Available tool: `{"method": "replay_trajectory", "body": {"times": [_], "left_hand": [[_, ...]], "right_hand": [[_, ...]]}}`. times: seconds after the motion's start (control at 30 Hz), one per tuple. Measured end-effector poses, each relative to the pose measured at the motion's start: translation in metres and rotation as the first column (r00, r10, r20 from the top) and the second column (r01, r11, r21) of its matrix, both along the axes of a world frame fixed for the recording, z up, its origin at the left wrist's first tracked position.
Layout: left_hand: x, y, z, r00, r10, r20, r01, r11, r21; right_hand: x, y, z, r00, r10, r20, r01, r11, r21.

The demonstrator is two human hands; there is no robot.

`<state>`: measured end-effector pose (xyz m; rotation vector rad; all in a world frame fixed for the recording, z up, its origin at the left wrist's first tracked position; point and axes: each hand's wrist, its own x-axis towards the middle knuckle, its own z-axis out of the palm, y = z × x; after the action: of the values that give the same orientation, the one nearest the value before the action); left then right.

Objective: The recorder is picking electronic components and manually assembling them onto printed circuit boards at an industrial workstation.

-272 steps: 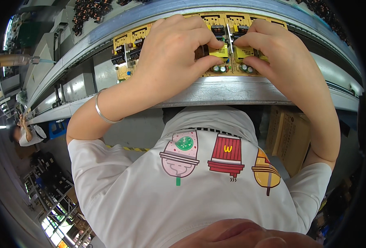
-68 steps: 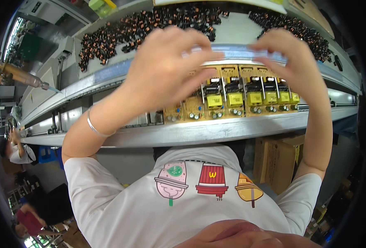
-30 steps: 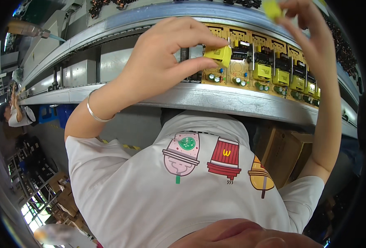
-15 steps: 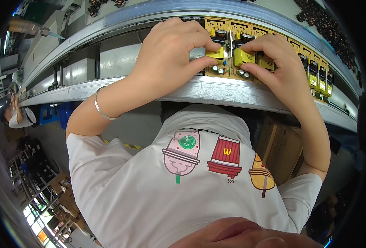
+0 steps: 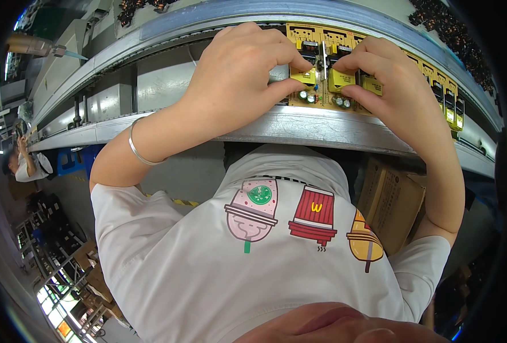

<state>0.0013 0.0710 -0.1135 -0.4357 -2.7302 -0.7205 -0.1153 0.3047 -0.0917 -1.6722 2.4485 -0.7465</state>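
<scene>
A row of yellowish circuit boards [image 5: 326, 106] lies in the metal track in front of me, with yellow block-shaped transformers, small capacitors [image 5: 307, 96] and upright metal plates on it. My left hand [image 5: 233, 71] is closed in a pinch, thumb and forefinger on the leftmost yellow transformer [image 5: 303, 78]. On the neighbouring yellow transformer [image 5: 340, 81], thumb and fingers of my right hand [image 5: 399, 86] pinch from its right side. Both transformers sit on the boards. A third yellow transformer [image 5: 372, 85] shows beside my right fingers, partly covered by them.
The conveyor's metal rail [image 5: 322, 126] runs along the near side. A dispenser with a tapered tip [image 5: 47, 47] juts in at the left. Dark small parts [image 5: 448, 31] are heaped beyond the track. A cardboard box [image 5: 392, 200] stands below; a person [image 5: 29, 163] is far left.
The boards and both hands have shifted slightly to the right. My right forearm has swung a little outward. Both hands stay pinched on the same transformers.
</scene>
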Motion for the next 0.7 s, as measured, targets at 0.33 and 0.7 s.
{"method": "replay_trajectory", "body": {"times": [0.33,0.7], "left_hand": [[-0.007,0.006,-0.001,0.999,-0.013,0.046,0.011,0.999,0.051],[-0.016,0.012,0.003,0.994,-0.051,0.099,0.044,0.996,0.078]], "right_hand": [[-0.005,0.006,-0.002,0.989,-0.029,0.142,0.028,1.0,0.008],[-0.013,0.02,0.0,0.988,-0.002,0.155,-0.005,0.999,0.042]]}}
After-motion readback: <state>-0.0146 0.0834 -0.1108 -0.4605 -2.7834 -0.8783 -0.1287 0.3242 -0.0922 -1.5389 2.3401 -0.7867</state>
